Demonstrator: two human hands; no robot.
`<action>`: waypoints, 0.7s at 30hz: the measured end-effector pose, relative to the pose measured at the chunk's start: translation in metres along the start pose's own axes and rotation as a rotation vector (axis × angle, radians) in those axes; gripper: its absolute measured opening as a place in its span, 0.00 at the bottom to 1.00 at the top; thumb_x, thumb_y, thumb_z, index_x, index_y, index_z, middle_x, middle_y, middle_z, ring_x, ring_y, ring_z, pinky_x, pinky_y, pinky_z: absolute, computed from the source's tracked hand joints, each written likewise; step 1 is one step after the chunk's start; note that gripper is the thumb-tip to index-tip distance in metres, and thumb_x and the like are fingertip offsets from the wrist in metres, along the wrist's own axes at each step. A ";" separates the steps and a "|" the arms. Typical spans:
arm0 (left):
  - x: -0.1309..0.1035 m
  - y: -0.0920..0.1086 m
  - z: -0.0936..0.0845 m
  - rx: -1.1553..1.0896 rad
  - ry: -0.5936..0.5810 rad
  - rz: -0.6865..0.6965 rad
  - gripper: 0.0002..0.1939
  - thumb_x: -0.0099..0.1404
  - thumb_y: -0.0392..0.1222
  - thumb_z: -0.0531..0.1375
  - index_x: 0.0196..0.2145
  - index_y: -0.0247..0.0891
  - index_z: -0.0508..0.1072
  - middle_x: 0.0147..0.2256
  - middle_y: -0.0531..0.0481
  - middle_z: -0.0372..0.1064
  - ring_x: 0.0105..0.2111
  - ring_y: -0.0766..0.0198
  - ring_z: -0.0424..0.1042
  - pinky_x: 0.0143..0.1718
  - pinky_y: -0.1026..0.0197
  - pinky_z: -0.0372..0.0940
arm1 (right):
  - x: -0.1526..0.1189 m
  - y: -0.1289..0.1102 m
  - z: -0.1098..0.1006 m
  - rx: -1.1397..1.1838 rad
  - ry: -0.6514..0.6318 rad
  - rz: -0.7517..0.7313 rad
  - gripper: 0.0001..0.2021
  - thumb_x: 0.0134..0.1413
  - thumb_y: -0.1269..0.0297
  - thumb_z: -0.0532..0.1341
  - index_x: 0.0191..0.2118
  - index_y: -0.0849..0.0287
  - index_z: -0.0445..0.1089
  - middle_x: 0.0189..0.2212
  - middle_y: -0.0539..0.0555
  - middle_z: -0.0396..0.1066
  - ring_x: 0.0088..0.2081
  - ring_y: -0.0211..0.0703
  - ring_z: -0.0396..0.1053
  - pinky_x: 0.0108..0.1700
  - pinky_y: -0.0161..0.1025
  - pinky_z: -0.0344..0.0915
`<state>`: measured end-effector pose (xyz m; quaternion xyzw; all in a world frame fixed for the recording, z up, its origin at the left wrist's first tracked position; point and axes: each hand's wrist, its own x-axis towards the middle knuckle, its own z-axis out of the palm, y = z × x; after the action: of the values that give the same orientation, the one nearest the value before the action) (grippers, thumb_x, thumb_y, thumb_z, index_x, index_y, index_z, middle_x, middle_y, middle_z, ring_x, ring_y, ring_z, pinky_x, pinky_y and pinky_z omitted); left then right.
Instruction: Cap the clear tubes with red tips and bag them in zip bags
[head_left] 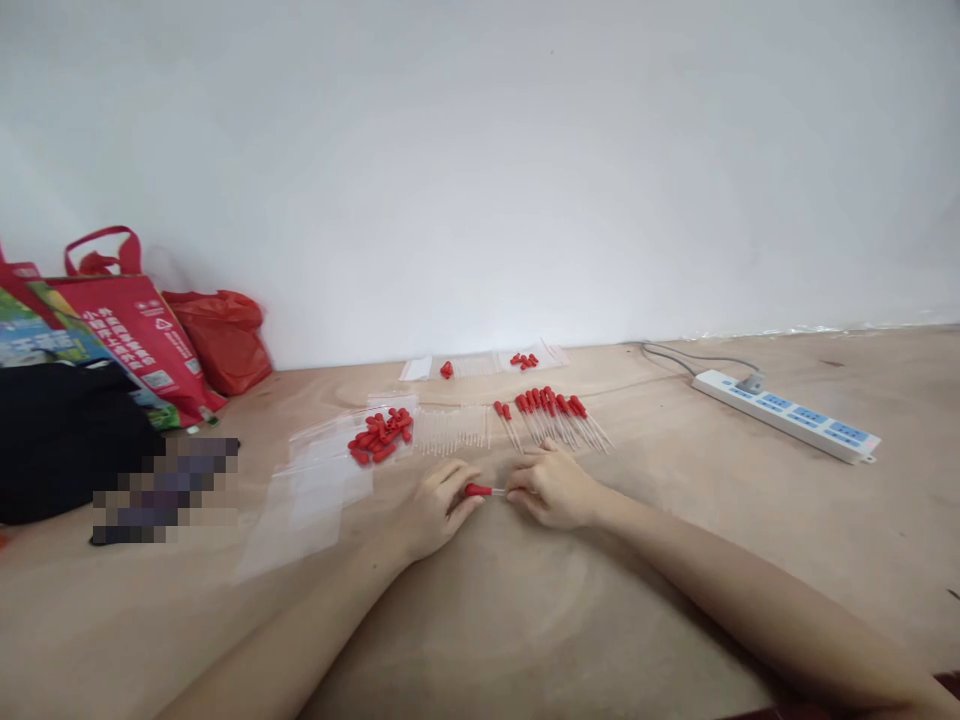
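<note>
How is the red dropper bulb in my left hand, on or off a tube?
On: a clear tube runs from the red dropper bulb to your right hand, no visible gap. How deep, can't tell.

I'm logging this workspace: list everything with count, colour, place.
Wall: one, white, back.
Table: one, brown, foreground.
Shopping bags: count unclear, multicoloured, left.
Plastic bag: one, red, left.
Cloth item: one, black, left.
Pixelated object: one, dark, left.
Flat bags: several, clear, left and rear.
Loose caps: many, red, centre and rear.
Tubes: many, clear, centre and rear.
Loose droppers: over ten, red/clear, centre.
Power strip: one, white/blue, right.
Cord: count unclear, grey, right.
Held dropper: one, red/clear, centre.
Left hand: one, bare, on dropper's cap.
Right hand: one, bare, on dropper's tube.
</note>
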<state>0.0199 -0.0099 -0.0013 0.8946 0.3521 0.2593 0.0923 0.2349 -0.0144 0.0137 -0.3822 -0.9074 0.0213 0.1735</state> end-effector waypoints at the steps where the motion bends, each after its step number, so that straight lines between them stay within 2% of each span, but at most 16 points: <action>1: -0.001 -0.002 -0.002 0.006 0.022 -0.049 0.14 0.60 0.40 0.53 0.45 0.38 0.62 0.41 0.46 0.63 0.41 0.59 0.65 0.42 0.57 0.61 | 0.001 0.005 -0.003 0.011 0.010 0.061 0.08 0.51 0.66 0.54 0.28 0.58 0.70 0.28 0.52 0.70 0.31 0.39 0.63 0.35 0.37 0.48; 3: -0.002 -0.008 -0.004 0.027 0.054 -0.147 0.19 0.59 0.41 0.55 0.48 0.39 0.59 0.44 0.45 0.62 0.44 0.57 0.63 0.44 0.55 0.60 | 0.006 0.017 -0.005 0.058 0.055 0.247 0.09 0.52 0.66 0.53 0.28 0.58 0.71 0.27 0.51 0.70 0.28 0.37 0.64 0.33 0.35 0.51; 5: -0.003 -0.012 -0.005 0.035 0.047 -0.198 0.16 0.59 0.42 0.54 0.46 0.38 0.62 0.43 0.45 0.62 0.44 0.57 0.63 0.44 0.54 0.60 | 0.016 0.030 -0.004 0.090 0.112 0.455 0.10 0.52 0.66 0.52 0.28 0.58 0.71 0.26 0.52 0.71 0.28 0.38 0.65 0.31 0.33 0.52; 9: -0.005 -0.015 -0.003 0.019 0.001 -0.178 0.10 0.60 0.41 0.53 0.40 0.38 0.65 0.41 0.46 0.63 0.41 0.59 0.65 0.44 0.55 0.60 | 0.040 0.048 0.007 0.039 0.175 0.717 0.13 0.52 0.60 0.52 0.30 0.59 0.70 0.30 0.54 0.73 0.33 0.42 0.68 0.34 0.35 0.55; 11: -0.005 -0.015 -0.003 0.019 -0.004 -0.165 0.09 0.60 0.40 0.53 0.39 0.38 0.66 0.40 0.46 0.63 0.41 0.59 0.65 0.44 0.55 0.60 | 0.052 0.051 0.015 -0.005 0.172 0.783 0.14 0.53 0.58 0.51 0.33 0.59 0.70 0.31 0.56 0.73 0.35 0.45 0.68 0.36 0.37 0.55; 15: -0.004 -0.017 -0.003 0.026 -0.011 -0.161 0.09 0.60 0.40 0.53 0.38 0.37 0.66 0.40 0.46 0.62 0.41 0.59 0.64 0.43 0.55 0.60 | 0.066 0.052 0.026 -0.076 0.139 0.844 0.11 0.53 0.62 0.51 0.37 0.60 0.67 0.34 0.57 0.72 0.40 0.47 0.67 0.41 0.40 0.52; 21: -0.005 -0.017 -0.002 0.030 -0.014 -0.158 0.09 0.60 0.40 0.52 0.39 0.37 0.66 0.40 0.46 0.62 0.41 0.60 0.64 0.43 0.55 0.60 | 0.071 0.051 0.027 -0.127 0.111 0.861 0.12 0.52 0.64 0.50 0.38 0.62 0.66 0.34 0.60 0.72 0.40 0.48 0.67 0.44 0.44 0.49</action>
<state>0.0057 -0.0003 -0.0072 0.8670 0.4250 0.2394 0.1015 0.2148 0.0736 0.0006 -0.7361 -0.6541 0.0155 0.1733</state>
